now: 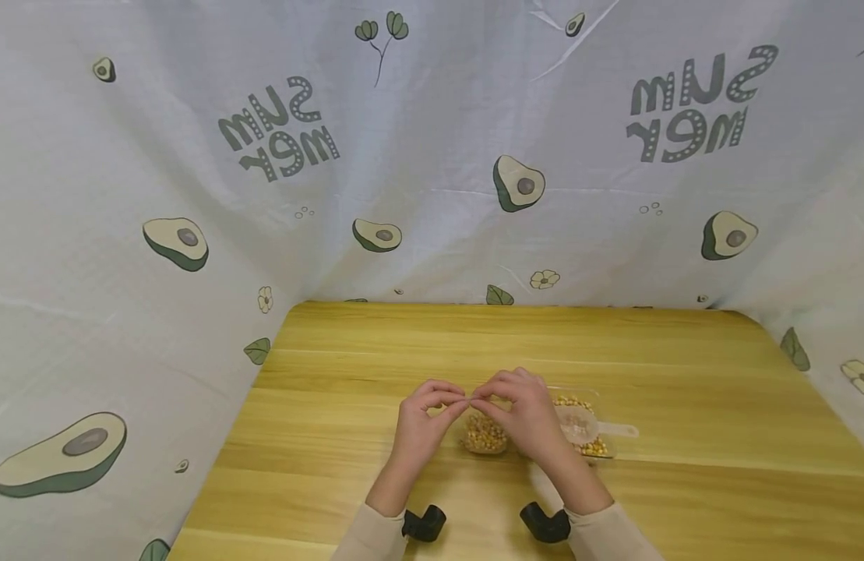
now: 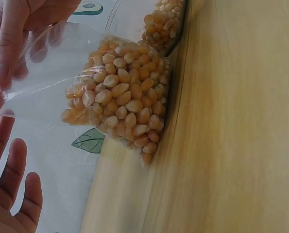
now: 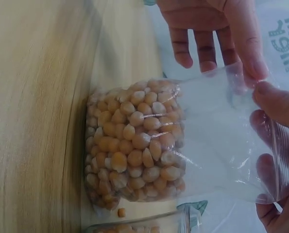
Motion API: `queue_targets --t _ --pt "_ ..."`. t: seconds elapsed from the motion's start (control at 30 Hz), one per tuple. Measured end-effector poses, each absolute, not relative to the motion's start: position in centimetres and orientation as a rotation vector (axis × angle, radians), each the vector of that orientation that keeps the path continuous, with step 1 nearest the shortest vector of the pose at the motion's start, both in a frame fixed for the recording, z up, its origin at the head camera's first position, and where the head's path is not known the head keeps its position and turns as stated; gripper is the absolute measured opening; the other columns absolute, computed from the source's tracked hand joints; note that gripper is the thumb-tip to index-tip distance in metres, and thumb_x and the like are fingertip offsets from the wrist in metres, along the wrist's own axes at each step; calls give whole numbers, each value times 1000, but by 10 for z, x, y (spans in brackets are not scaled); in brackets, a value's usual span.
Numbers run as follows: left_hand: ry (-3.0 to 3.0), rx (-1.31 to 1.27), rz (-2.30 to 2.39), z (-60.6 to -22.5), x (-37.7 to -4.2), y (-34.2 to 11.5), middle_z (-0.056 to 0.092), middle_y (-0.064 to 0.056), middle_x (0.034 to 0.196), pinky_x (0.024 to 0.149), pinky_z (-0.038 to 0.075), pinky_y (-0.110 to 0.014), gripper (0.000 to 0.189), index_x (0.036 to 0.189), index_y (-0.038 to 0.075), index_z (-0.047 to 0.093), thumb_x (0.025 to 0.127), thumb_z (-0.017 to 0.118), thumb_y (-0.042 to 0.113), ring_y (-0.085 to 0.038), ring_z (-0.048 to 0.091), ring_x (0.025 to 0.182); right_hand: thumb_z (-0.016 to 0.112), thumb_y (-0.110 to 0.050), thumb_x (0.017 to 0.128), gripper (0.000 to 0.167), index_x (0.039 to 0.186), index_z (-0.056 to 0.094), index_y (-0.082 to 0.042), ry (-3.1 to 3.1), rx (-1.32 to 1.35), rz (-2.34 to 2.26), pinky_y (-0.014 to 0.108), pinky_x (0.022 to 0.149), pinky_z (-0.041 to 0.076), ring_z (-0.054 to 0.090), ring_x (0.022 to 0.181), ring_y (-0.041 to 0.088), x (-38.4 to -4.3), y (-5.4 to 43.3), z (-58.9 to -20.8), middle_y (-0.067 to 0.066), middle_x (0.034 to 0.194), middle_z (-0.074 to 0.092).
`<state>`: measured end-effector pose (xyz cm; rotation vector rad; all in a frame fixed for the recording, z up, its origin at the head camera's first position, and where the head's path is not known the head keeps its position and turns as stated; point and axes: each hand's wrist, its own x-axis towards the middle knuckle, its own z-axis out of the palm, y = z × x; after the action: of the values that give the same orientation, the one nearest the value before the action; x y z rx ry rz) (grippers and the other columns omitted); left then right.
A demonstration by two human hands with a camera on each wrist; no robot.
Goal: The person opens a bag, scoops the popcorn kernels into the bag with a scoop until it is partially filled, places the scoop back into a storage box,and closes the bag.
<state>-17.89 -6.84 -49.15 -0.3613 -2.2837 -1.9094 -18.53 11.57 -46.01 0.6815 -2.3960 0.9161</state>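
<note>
A clear zip bag (image 1: 484,434) partly filled with yellow corn kernels (image 2: 122,92) stands on the table. My left hand (image 1: 426,421) pinches the bag's top edge between thumb and index finger. From the other side my right hand (image 1: 524,409) pinches the same edge, its fingertips close to the left ones. Above the kernels the bag's plastic (image 3: 217,131) is stretched upward, and zip ridges show near its top in the right wrist view. The left hand's other fingers (image 2: 13,170) are spread away from the bag.
Right of the bag is a clear container (image 3: 186,218) of corn kernels, partly behind my right hand. A white scoop (image 1: 617,429) lies in it, handle over the rim. One loose kernel (image 3: 121,212) lies between bag and container. A printed curtain (image 1: 432,156) hangs behind the wooden table (image 1: 333,389).
</note>
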Motion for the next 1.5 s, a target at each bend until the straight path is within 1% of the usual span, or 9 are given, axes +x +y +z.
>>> queue_targets --t 0.1,0.2,0.33,0.47,0.6,0.73,1.0,1.3,1.5 --pt "-2275 -387 -1897 -491 -179 -68 72 0 102 85 50 -27 14 88 11 81 87 75 24 -18 64 100 86 -18 73 11 79 78 -24 -2403 663 895 33 73 37 50 75 5 -185 114 -460 -13 78 70" --pt "-2275 -412 -1871 -490 -179 -67 72 0 101 86 52 -30 18 88 8 81 88 75 25 -18 65 100 86 -18 73 11 79 78 -24 -2406 656 896 33 74 37 51 75 6 -185 114 -460 -13 77 70" --pt "-2276 -414 -1860 -489 -180 -67 72 1 101 87 52 -34 19 87 7 80 88 74 25 -17 64 100 86 -19 74 11 80 77 -24 -2429 645 870 31 72 41 54 76 9 -184 122 -459 -13 80 70" --pt "-2282 -381 -1857 -488 -179 -69 72 1 102 85 50 -32 20 88 6 80 88 74 25 -15 63 99 86 -13 73 16 80 75 -24 -2435 584 880 28 66 45 55 74 13 -183 141 -459 -12 81 69" --pt "-2296 -347 -1847 -488 -179 -70 72 2 101 85 48 -31 20 88 8 80 88 75 27 -15 63 99 85 -8 72 20 76 74 -24 -2445 556 913 27 63 47 54 72 10 -183 155 -457 -13 79 68" --pt "-2297 -322 -1850 -486 -179 -71 71 3 101 86 49 -34 16 87 13 81 87 76 28 -14 63 99 84 -9 73 18 75 74 -23 -2439 584 897 27 62 47 53 72 7 -183 159 -454 -12 78 68" --pt "-2265 -296 -1842 -483 -181 -73 72 4 102 83 48 -27 13 87 12 81 86 77 25 -14 64 99 86 -11 70 16 72 73 -21 -2398 567 839 27 65 41 54 70 13 -187 154 -450 -11 75 68" --pt "-2313 -268 -1829 -486 -182 -73 72 3 104 84 50 -29 12 90 8 80 86 77 19 -16 64 102 86 -12 71 15 74 76 -22 -2422 532 834 30 69 39 56 73 13 -185 153 -453 -11 77 70" --pt "-2299 -282 -1858 -487 -182 -74 72 3 104 83 50 -29 9 91 14 80 87 77 21 -13 64 99 86 -11 71 14 80 79 -19 -2395 546 819 31 70 39 58 75 13 -184 156 -454 -8 81 72"
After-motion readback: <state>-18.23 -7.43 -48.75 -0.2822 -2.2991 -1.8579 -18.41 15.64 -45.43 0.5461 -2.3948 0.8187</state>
